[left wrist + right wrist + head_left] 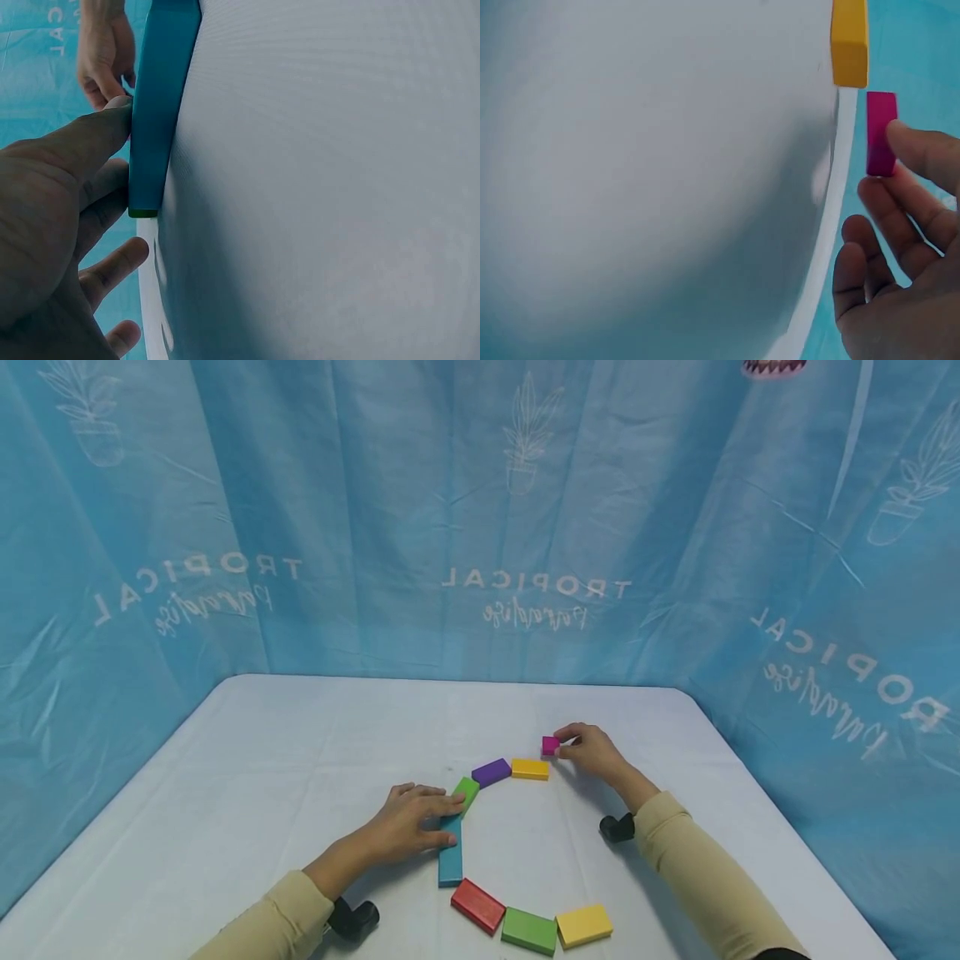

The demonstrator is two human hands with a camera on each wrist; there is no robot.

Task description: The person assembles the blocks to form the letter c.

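In the head view, several coloured wooden blocks form a curved row on the white table (300, 777). My right hand (596, 753) pinches a magenta block (550, 746) between thumb and fingers, beside the far yellow block (530, 769). The right wrist view shows this magenta block (881, 133) held above the tabletop. My left hand (408, 822) rests with thumb and fingertips on the blue block (450, 864), its fingers spread toward the smaller green block (468, 791). A purple block (492, 772) lies between that green one and the far yellow one.
Nearer the front, a red block (478, 906), a larger green block (529, 931) and a near yellow block (584, 926) continue the curve. Blue printed curtain (390, 527) surrounds the table's back and sides. Dark wrist devices (354, 920) sit at both cuffs.
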